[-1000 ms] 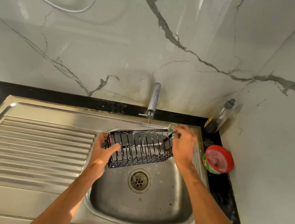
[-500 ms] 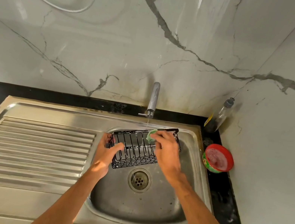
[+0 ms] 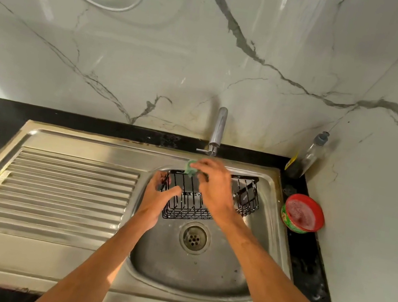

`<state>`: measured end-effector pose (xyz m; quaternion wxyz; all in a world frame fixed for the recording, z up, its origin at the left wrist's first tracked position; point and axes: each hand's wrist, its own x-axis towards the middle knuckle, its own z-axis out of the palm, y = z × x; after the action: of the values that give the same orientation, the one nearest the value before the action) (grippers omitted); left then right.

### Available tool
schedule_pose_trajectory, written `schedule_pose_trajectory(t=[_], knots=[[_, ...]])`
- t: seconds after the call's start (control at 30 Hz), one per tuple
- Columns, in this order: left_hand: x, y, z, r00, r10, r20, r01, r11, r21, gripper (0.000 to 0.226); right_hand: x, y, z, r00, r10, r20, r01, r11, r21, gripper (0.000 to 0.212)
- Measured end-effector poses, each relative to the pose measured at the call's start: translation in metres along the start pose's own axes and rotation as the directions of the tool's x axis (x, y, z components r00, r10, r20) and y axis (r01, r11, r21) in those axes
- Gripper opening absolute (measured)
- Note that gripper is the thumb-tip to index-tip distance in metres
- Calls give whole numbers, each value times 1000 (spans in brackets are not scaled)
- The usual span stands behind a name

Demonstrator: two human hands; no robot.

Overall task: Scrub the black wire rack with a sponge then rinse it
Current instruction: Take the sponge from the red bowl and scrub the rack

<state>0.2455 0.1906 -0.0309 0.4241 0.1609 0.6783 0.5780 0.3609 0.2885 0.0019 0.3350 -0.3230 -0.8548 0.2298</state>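
At the sink, I see my right hand (image 3: 214, 193) with its fingers curled round a green sponge (image 3: 191, 169), pinching it against the far top rim of the black wire rack (image 3: 188, 206). My left hand (image 3: 158, 197) grips the rack's left end, thumb laid across the near wires and fingers wrapped behind. The right forearm crosses in front of the rack's middle, so I see only its two ends.

The rack is held over the steel sink (image 3: 198, 270), lengthwise from left to right. Its right end lies farther back, near the basin's rear corner. Its lower edge is just behind the round drain (image 3: 193, 237), and the sponge sits just below the spout of the chrome tap (image 3: 218, 130). I cannot tell whether the rack's right end touches the basin wall.

A ribbed draining board (image 3: 65, 194) runs off to the left. On the black surface (image 3: 305, 265) to the right stands a red tub (image 3: 302, 214) holding a foamy pink cake; its green printed side is too small for me to read. In the corner behind it leans a clear bottle (image 3: 307, 156) with a grey cap and a yellow label, its wording also illegible. A white wall (image 3: 155, 63) veined in grey rises behind.
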Motion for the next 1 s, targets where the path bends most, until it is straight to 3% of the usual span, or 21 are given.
schedule_pose_trajectory(t=[0.13, 0.27, 0.4, 0.53, 0.7, 0.87, 1.0], knots=[[-1, -3, -1, 999, 38, 36, -37, 999, -13, 48, -23, -12, 11, 972, -162, 171, 155, 987, 49, 31], [-3, -2, -2, 998, 41, 36, -43, 998, 36, 57, 5, -8, 9, 995, -54, 78, 53, 998, 22, 31], [2, -4, -3, 997, 72, 26, -73, 997, 32, 52, -19, -20, 13, 968, -163, 191, 159, 987, 35, 32], [3, -4, -7, 998, 65, -28, -65, 998, 5, 51, -40, 5, 3, 1000, -1, 18, 0, 1000, 12, 32], [8, -4, -15, 997, 28, -75, -31, 999, -32, 40, -72, -1, 4, 968, -172, 183, 174, 985, 6, 35], [11, -1, -16, 998, 0, -65, -3, 999, -41, 52, -35, 6, -4, 1000, -5, -5, 5, 999, -40, 27], [17, 0, -23, 998, 14, -59, -17, 998, -59, 70, -49, 10, -11, 996, -90, -5, 90, 995, -36, 30]])
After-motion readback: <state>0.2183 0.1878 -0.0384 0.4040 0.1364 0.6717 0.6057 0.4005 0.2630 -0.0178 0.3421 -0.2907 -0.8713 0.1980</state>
